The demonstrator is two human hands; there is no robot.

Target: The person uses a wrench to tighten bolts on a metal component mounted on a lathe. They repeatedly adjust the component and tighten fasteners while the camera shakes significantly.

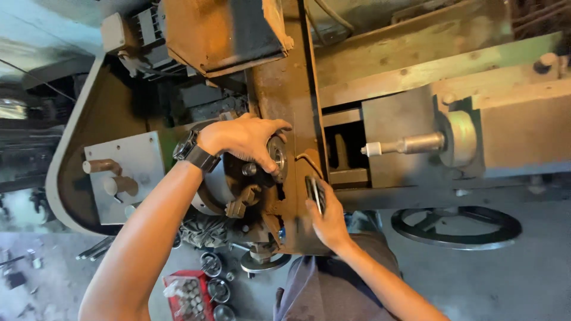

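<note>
rust-brown steel fills the middle of the view, and the fingers [275, 145] of the left hand [241, 138] curl around a small round silvery metal workpiece [276, 156] seated at the face of the dark, greasy round lathe chuck [247, 196], seemingly to steady it against the chuck face. a black wristwatch [191, 150] sits on that wrist. the right hand [327, 220] comes up from below with its fingers closed on a dark flat narrow tool [315, 193], held upright beside a rusty vertical steel plate [294, 107]; whether the tool touches the plate i cannot tell. the workpiece lies between the two hands, just left of the plate edge. to the right, well apart, a grey tailstock spindle with a pale tip [401, 144] points toward the chuck, leaving an open gap along the bed. a black round handwheel [458, 227] hangs lower right. left of the chuck stands a grey gearbox panel with stubby brown levers [122, 175]. on the floor below lie a red plastic crate of small metal parts [187, 294] and loose metal rings [219, 290], crowding the space at the feet.
</note>
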